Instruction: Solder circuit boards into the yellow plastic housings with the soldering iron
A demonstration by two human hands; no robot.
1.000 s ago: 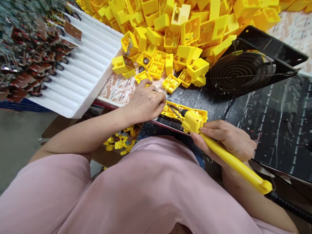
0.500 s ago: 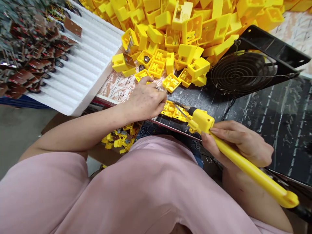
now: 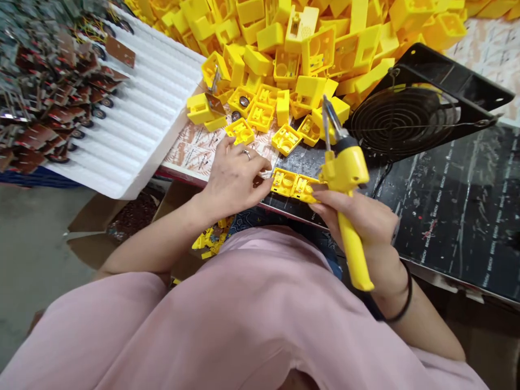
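Observation:
My left hand [image 3: 239, 176] has its fingers curved and apart, with the thumb at the left end of a pair of yellow plastic casings [image 3: 294, 184]. These open casings lie side by side at the bench's front edge, small parts inside them. Wrapped in my right hand [image 3: 361, 214] is a yellow soldering gun [image 3: 345, 170], its metal tip pointing up and away from the casings. The right fingertips reach the right end of the casing pair. Just beyond my left fingertips lies another open casing [image 3: 240, 131], and a further one [image 3: 286, 140] sits to its right.
A large heap of yellow casings [image 3: 272, 38] covers the back of the bench. At right a black fan [image 3: 400, 116] leans near it. On the left, a white foam tray [image 3: 154, 70] carries many brown circuit boards [image 3: 60, 116]. Cardboard boxes [image 3: 91, 254] stand below.
The soldering gun has swung from pointing left over the casings to pointing up, and my right fingertips have come to the casings. My left hand has drawn back slightly from the farther casing.

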